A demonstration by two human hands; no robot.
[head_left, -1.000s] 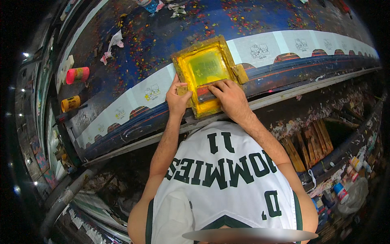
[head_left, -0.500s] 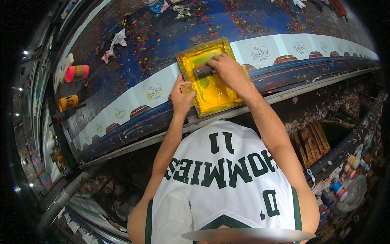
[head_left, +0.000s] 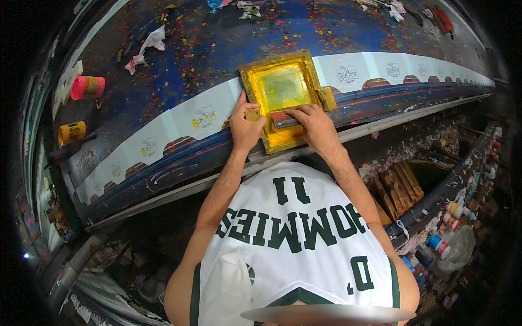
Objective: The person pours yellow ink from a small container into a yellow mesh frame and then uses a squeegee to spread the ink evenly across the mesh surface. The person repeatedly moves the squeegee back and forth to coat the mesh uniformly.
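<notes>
A screen printing frame (head_left: 317,81) smeared with yellow ink lies over a row of pale fabric pieces (head_left: 215,95) on the long table. My right hand (head_left: 319,129) grips a squeegee (head_left: 284,119) against the mesh, in the near half of the frame. Yellow ink lies around the squeegee, and a greenish mesh window shows beyond it. My left hand (head_left: 247,124) is closed on the small wooden tab (head_left: 253,114) at the frame's left side. A similar wooden block (head_left: 328,98) sticks out on the right side.
Printed cartoon outlines mark the fabric on both sides; those at left carry yellow patches. A pink container (head_left: 88,87) and a yellow container (head_left: 72,132) lie at the left. A crumpled rag (head_left: 154,41) rests on the ink-spotted tabletop (head_left: 217,60). Several bottles and wooden frames (head_left: 399,187) sit below right.
My right hand has drawn the squeegee from the frame's far part toward me, baring the mesh window. My left hand keeps its hold on the tab. The whole view has shifted slightly.
</notes>
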